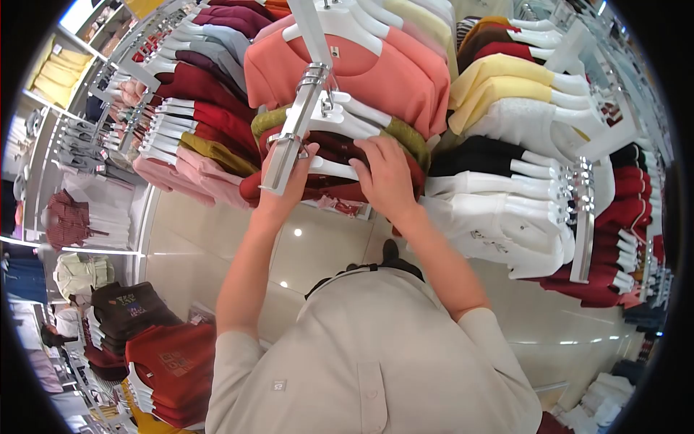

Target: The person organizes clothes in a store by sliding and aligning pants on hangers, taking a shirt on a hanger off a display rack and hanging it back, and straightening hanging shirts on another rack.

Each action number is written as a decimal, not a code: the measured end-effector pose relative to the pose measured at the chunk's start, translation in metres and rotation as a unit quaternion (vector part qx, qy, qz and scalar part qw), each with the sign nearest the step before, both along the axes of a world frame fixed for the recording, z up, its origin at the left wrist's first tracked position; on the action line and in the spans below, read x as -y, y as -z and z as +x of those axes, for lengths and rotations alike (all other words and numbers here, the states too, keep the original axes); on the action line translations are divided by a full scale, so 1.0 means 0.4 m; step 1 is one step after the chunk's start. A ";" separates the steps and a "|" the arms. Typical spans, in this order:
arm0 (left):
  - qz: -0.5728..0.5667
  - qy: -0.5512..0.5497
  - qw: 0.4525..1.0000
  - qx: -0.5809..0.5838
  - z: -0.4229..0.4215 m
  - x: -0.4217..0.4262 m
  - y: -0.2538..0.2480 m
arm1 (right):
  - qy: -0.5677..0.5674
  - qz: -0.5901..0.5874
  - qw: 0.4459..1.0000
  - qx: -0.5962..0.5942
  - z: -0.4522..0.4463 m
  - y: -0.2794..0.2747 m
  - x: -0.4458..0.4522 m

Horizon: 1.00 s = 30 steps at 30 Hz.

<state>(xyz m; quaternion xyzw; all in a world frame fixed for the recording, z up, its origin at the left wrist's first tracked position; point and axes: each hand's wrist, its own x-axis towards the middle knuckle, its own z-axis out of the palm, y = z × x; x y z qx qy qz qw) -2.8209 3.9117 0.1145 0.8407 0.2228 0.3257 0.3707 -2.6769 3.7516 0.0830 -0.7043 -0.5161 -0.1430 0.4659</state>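
Observation:
A dark red garment (337,150) hangs on a white hanger (334,168) near the front end of a metal rail (293,137). My left hand (289,170) is at the garment's left side, partly behind the rail; what its fingers hold is hidden. At the garment's right side, my right hand (384,171) lies with its fingers spread over the cloth and the hanger's right arm. Just behind are an olive garment (412,137) and a coral top (354,65) on white hangers.
White tops (491,217) and yellow tops (499,83) hang at the right, by a metal rail end (584,239). Pink tops (184,173) and red ones hang at the left. A rack with a rust-red sweater (173,362) stands at lower left. Tiled floor (318,242) shows below.

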 end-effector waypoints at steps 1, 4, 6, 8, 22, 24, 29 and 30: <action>-0.022 0.022 0.999 0.011 -0.011 0.001 -0.006 | -0.001 -0.007 1.000 -0.002 -0.002 0.001 -0.002; -0.050 0.072 0.996 0.030 -0.036 -0.006 -0.014 | 0.068 -0.007 0.998 0.018 -0.002 -0.002 -0.013; -0.017 0.084 0.996 0.022 -0.048 -0.016 -0.014 | 0.096 -0.039 0.994 0.023 0.009 0.013 -0.024; 0.027 0.078 0.996 0.014 -0.055 -0.025 -0.011 | 0.082 -0.080 0.993 -0.003 0.019 0.037 -0.019; 0.054 0.188 0.981 -0.014 -0.033 -0.046 -0.005 | -0.121 -0.119 0.976 -0.134 -0.085 0.043 0.052; 0.018 0.211 0.977 0.003 -0.034 -0.052 0.013 | -0.082 -0.071 0.987 -0.117 -0.073 0.050 0.050; 0.130 0.216 0.968 -0.014 -0.044 -0.049 -0.010 | 0.080 -0.007 0.997 -0.019 0.013 0.069 0.001; 0.074 0.192 0.979 -0.016 -0.042 -0.028 -0.031 | 0.080 -0.026 0.996 -0.012 0.029 0.080 -0.007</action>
